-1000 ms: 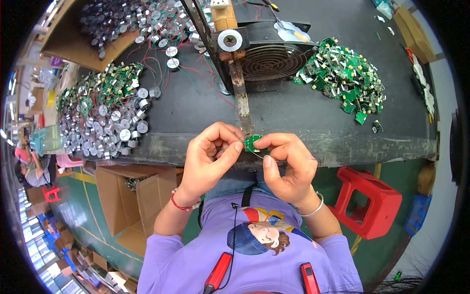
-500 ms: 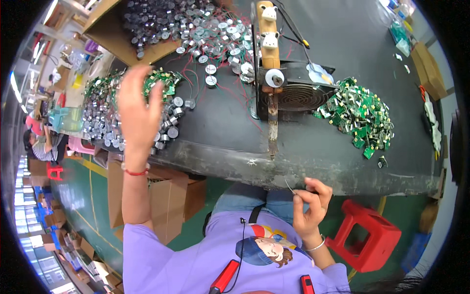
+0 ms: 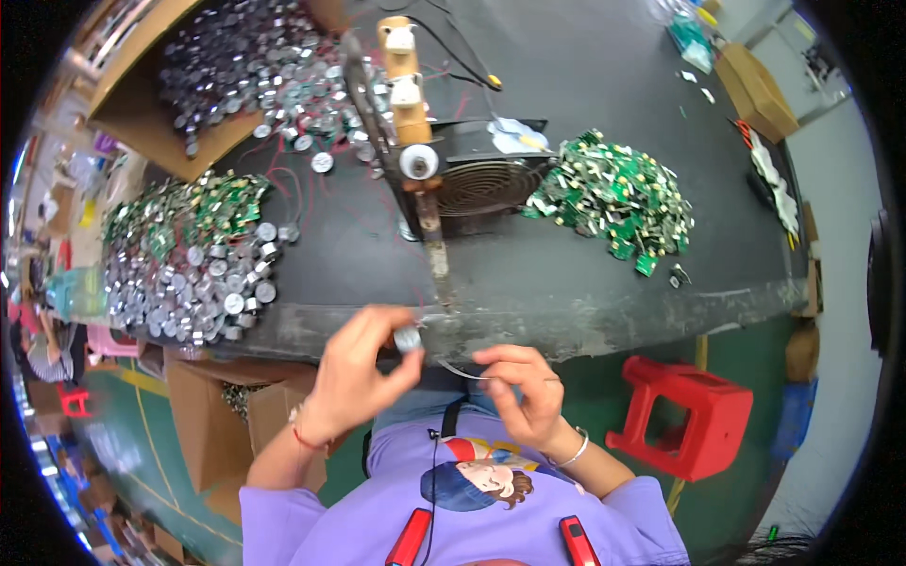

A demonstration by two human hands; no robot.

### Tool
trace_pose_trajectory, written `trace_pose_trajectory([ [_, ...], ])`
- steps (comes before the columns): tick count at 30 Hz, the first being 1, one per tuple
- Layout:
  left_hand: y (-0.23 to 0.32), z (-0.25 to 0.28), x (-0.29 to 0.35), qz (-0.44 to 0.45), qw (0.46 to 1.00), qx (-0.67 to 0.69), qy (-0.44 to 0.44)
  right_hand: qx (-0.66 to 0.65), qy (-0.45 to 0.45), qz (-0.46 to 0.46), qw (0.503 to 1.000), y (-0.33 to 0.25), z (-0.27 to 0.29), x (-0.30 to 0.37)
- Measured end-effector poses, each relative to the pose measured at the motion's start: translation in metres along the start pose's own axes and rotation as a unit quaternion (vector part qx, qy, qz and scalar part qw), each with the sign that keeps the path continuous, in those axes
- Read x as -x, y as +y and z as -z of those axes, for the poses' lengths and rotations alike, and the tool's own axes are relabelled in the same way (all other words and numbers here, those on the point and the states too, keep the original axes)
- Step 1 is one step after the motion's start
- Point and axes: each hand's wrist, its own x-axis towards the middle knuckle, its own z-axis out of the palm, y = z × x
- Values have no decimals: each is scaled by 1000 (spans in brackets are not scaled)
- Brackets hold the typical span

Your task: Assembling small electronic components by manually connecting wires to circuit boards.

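In front of the table's near edge, my left hand (image 3: pixel 359 373) pinches a small silver motor-like cylinder (image 3: pixel 408 340) between thumb and fingers. Close to it on the right, my right hand (image 3: pixel 524 391) grips a thin, curved silvery wire (image 3: pixel 462 373), whose free end points toward the cylinder. Just beyond both hands stands a soldering iron (image 3: pixel 432 241) with a wooden handle, its metal rod running down to the table edge. A heap of similar silver cylinders (image 3: pixel 217 292) lies at the left, with green circuit boards (image 3: pixel 231 198) against it.
Beyond the soldering iron sits a black fan (image 3: pixel 486 189). Green circuit boards (image 3: pixel 618 203) are piled right of it. A cardboard box (image 3: pixel 142 127) spills wired cylinders at the far left. A red stool (image 3: pixel 694 415) stands on the right, an open carton (image 3: pixel 212 424) below the table's left.
My left hand has come from above the left heap to the table's front edge, now with a silver cylinder in it. My right hand still holds the wire. The view has shifted.
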Motion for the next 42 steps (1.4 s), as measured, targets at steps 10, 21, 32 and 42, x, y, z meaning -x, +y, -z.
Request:
trace_pose_trajectory([
  [10,-21,17,23,189,756,521,-348,-24,-78,-33,996,1,1,-6],
  [21,-3,13,-9,55,984,16,171,390,185,-107,896,38,101,-59],
  [32,-16,-23,6,156,947,269,81,253,138,-59,956,25,61,-36],
  [42,-2,-23,-6,157,921,355,27,102,-2,-6,995,8,5,-31],
])
